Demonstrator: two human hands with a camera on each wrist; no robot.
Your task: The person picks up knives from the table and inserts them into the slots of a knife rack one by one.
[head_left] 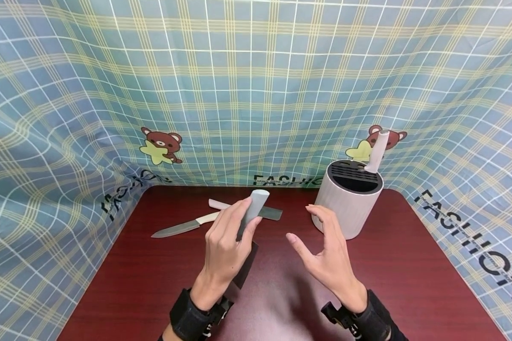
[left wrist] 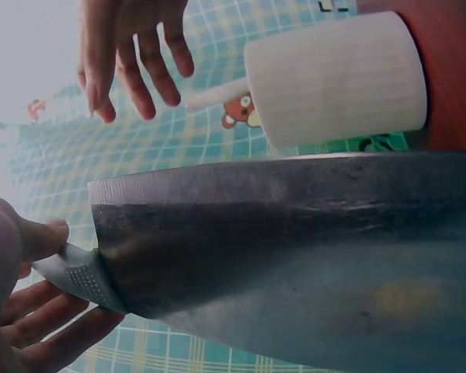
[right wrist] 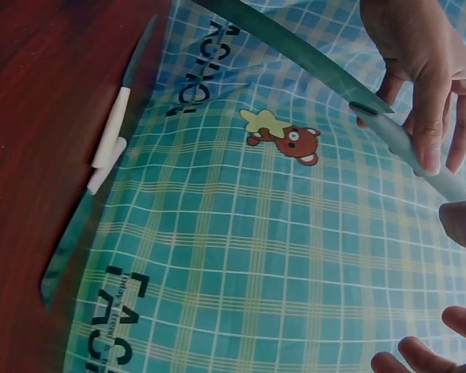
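Note:
My left hand [head_left: 226, 241] grips the grey handle of a broad-bladed cleaver [left wrist: 287, 249], thumb on one side and fingers on the other. The handle tilts upward, and the wide blade points down and back toward my wrist. My right hand [head_left: 330, 253] is held in the air to the right with its fingers spread and nothing in them. Beyond it stands a white round knife block [head_left: 343, 208] with a black slotted top. A white-handled knife [head_left: 378, 150] sticks up from its back right.
On the dark red table [head_left: 153, 289], left of centre, lie a knife with a cream handle [head_left: 179, 229] and another knife with a pale pink handle [head_left: 217, 204], partly hidden behind my left hand. A plaid cloth [head_left: 247, 94] hangs around the back and sides.

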